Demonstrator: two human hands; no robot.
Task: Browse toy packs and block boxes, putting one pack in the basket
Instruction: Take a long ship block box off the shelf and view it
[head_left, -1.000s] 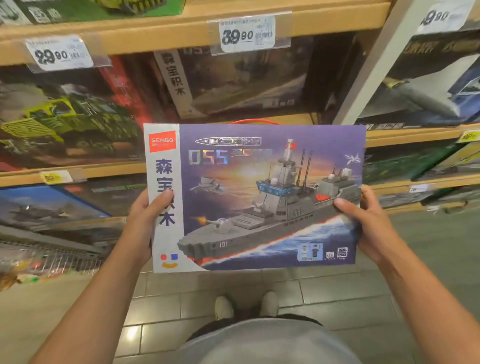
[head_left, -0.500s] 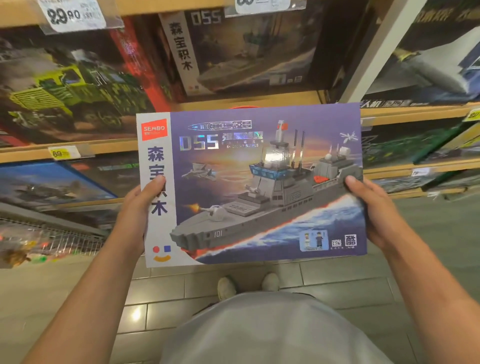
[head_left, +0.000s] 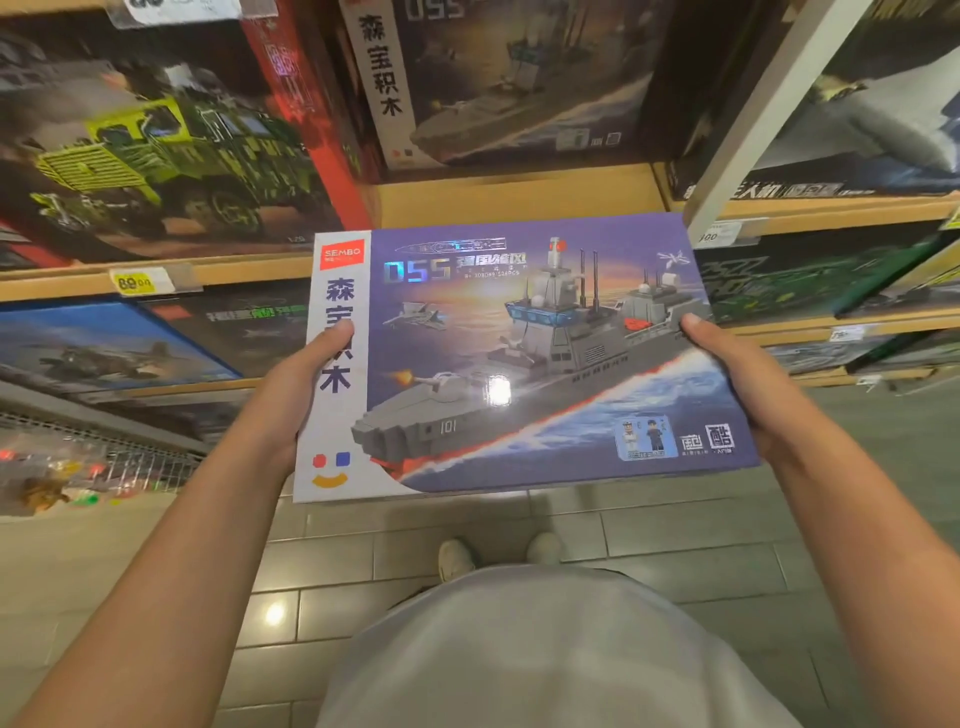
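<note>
A flat purple block box (head_left: 519, 358) with a grey warship picture and a white SEMBO strip sits level in front of me, held by both hands. My left hand (head_left: 291, 395) grips its left edge, thumb lying over the white strip. My right hand (head_left: 743, 384) grips the right edge, thumb on the printed face. The fingers of both hands are hidden under the box. No basket shows in this frame.
Wooden shelves (head_left: 519, 197) ahead carry more block boxes: a green truck box (head_left: 156, 145) at upper left, a dark ship box (head_left: 498, 83) above, a blue aircraft box (head_left: 98, 348) at left. A wire bin (head_left: 93, 467) of small toys stands lower left. Grey floor tiles (head_left: 649, 535) lie below.
The view has tipped downward, so the shelves slid up in frame. The box has come lower and nearer to my body, still held at both edges.
</note>
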